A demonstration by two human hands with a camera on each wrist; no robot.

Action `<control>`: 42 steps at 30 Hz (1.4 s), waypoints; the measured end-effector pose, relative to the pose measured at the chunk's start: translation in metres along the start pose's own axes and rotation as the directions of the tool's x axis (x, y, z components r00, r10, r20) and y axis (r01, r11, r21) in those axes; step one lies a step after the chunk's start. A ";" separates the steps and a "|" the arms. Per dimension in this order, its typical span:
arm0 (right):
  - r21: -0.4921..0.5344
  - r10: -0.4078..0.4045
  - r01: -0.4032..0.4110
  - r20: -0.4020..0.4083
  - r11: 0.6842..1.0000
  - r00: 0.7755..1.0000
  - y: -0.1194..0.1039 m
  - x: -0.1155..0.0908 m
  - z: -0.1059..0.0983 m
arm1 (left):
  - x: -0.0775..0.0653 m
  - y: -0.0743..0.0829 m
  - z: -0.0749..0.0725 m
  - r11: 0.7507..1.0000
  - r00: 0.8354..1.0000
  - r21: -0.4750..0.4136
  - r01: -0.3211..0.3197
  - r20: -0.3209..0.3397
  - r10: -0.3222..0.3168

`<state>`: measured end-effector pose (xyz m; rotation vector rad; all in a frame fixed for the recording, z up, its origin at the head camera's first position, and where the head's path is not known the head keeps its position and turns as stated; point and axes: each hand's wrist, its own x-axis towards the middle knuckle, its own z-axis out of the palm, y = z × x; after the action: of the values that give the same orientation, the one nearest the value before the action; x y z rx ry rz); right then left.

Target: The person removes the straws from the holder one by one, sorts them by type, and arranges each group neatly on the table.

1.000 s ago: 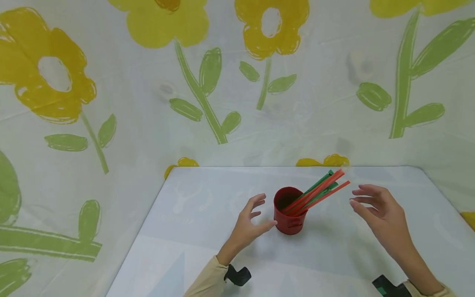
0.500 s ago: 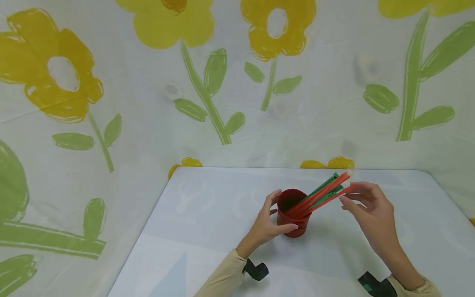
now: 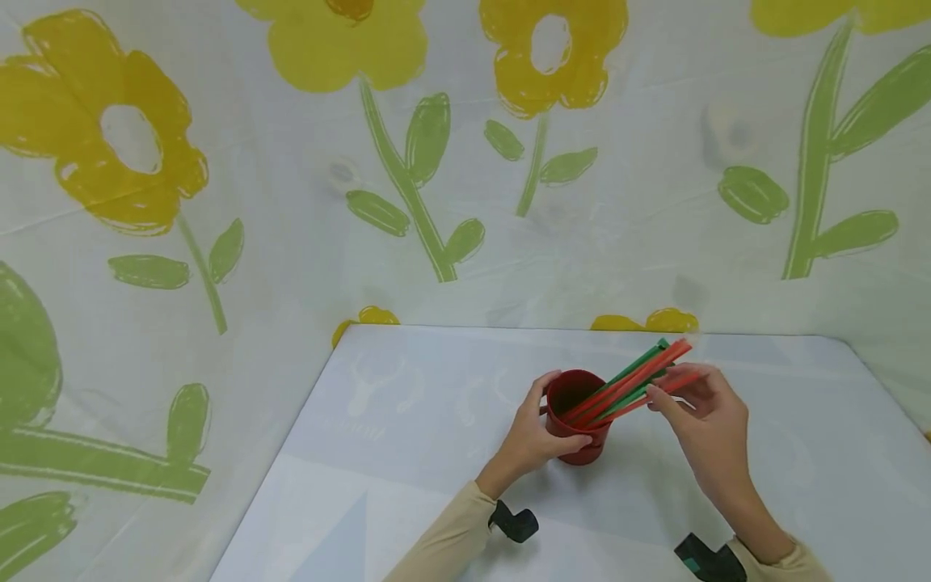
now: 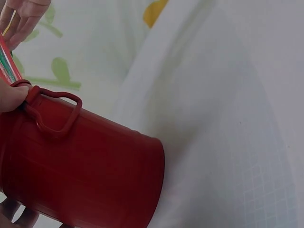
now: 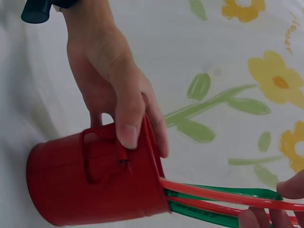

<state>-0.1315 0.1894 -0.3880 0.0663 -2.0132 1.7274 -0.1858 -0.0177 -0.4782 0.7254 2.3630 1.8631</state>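
A red metal bucket [image 3: 586, 454] with a small side handle [image 4: 76, 111] stands on the table, leaning red and green straws [image 3: 640, 377] out over its right rim. My left hand [image 3: 532, 440] grips the bucket from the left, with the thumb [image 5: 128, 135] pressed near the rim by the handle and the fingers round the far side. At the straws' upper ends, my right hand [image 3: 716, 436] has a red straw [image 3: 631, 405] between thumb and fingers. Only fingertips [image 5: 292, 186] of that hand show at the right wrist view's edge.
The white table [image 3: 407, 388] has faint pale-blue patterns, and its back edge meets a white cloth [image 3: 625, 202] printed with yellow flowers and green stems. Black wrist cameras [image 3: 515, 521] sit on both wrists, below the cream sleeves' cuffs.
My left hand has moved right and taken hold of the bucket. My right hand has come in from the right and closed its fingers on a red straw. The view has shifted slightly.
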 end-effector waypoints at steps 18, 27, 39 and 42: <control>0.019 0.022 -0.020 -0.087 1.000 0.996 0.011 -0.006 0.010 | -0.007 0.037 -0.004 1.000 0.997 -0.027 0.007 -0.071 -0.009; -0.015 0.001 -0.001 -0.028 1.000 1.000 0.012 -0.011 0.012 | -0.005 0.030 -0.004 0.999 0.996 -0.027 0.046 -0.073 -0.048; -0.043 -0.065 0.064 -0.015 0.997 0.998 0.014 -0.010 0.010 | 0.001 0.004 -0.004 0.998 0.995 -0.012 0.067 -0.068 -0.067; -0.001 -0.077 0.077 -0.033 0.997 0.996 0.010 -0.008 0.009 | 0.001 0.004 -0.004 0.997 0.996 -0.021 0.069 -0.060 -0.070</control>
<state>-0.1305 0.1805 -0.4009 0.1130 -1.9604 1.6705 -0.1864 -0.0202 -0.4730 0.5857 2.3696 1.9034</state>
